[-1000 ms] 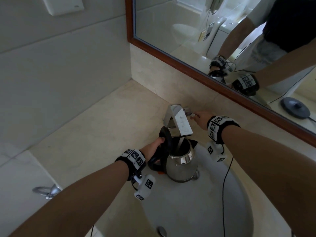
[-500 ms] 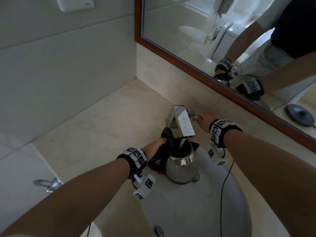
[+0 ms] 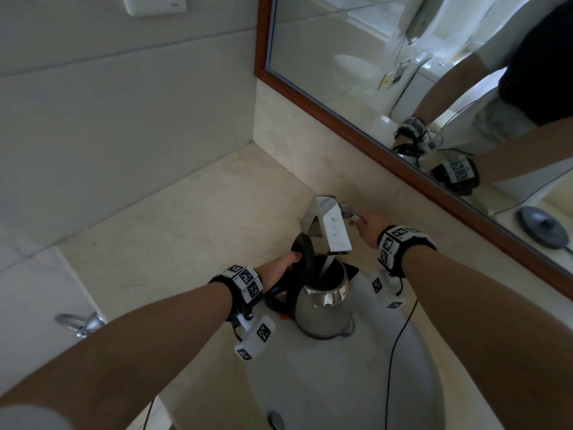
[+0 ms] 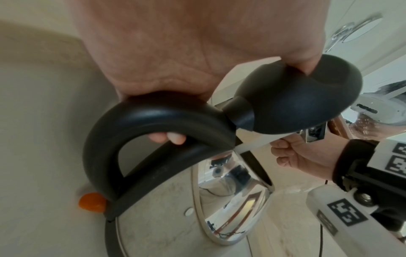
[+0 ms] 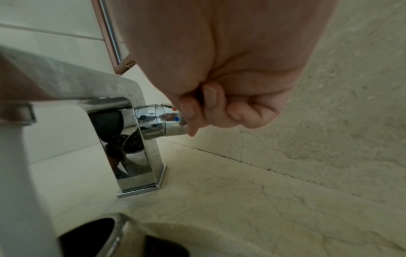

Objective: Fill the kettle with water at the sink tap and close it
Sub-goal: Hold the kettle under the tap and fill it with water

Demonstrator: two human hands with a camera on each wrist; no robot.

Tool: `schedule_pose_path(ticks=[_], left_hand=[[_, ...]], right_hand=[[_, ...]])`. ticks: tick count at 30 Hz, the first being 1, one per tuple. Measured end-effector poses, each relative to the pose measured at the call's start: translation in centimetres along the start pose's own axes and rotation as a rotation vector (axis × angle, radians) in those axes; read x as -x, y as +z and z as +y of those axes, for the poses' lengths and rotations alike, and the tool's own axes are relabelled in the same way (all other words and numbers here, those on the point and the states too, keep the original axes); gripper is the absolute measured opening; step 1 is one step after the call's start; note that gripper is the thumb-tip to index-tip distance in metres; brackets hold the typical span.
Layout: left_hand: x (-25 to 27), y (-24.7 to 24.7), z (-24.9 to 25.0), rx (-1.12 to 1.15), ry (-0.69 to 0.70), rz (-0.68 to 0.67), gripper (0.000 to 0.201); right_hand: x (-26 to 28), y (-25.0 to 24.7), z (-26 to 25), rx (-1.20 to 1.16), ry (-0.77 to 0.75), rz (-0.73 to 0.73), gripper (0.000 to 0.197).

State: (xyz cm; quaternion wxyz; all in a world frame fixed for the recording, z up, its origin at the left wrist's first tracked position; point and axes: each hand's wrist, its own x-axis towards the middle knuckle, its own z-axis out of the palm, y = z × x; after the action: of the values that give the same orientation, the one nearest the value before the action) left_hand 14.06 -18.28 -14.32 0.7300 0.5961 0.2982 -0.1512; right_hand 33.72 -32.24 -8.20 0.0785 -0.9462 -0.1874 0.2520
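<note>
A steel kettle [image 3: 325, 308] with a black handle [image 4: 140, 125] stands in the white sink basin [image 3: 341, 377], under the chrome tap [image 3: 333, 226]. Its black lid [image 3: 302, 251] is flipped up. A stream of water [image 3: 327, 262] falls from the spout into the open mouth. My left hand [image 3: 283, 266] grips the kettle handle, thumb against the raised lid [image 4: 305, 97]. My right hand [image 3: 364, 225] pinches the tap's side lever [image 5: 164, 120], fingers curled round it.
A beige stone counter [image 3: 186, 231] surrounds the basin, with a tiled wall on the left and a wood-framed mirror [image 3: 403, 72] behind the tap. A black cable [image 3: 392, 361] hangs from my right wrist across the basin. The kettle's base [image 3: 542, 226] shows reflected in the mirror.
Both hands and the kettle keep their places; water keeps running into the kettle. Only the head view has shifted slightly.
</note>
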Motion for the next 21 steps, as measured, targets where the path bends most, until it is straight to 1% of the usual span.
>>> schedule_pose_path(ticks=[7,11,16,21], left_hand=[[0.17,0.02,0.20,-0.015,-0.027,-0.016,0.040],[0.07,-0.09,0.23,-0.011,-0.087,-0.023,0.046],[0.25,0.00,0.39,-0.034,-0.068,-0.046,0.047],[0.29,0.13,0.44,-0.024,-0.059,-0.021,0.044]], right_hand=[[0.02,0.01,0.14,-0.013,-0.018,0.005,0.041],[0.14,0.03,0.09,-0.021,-0.017,0.012,0.039],[0.29,0.14,0.04,-0.029,-0.012,0.031,0.038],[0.23,0.13,-0.10,-0.054,-0.003,0.032,0.039]])
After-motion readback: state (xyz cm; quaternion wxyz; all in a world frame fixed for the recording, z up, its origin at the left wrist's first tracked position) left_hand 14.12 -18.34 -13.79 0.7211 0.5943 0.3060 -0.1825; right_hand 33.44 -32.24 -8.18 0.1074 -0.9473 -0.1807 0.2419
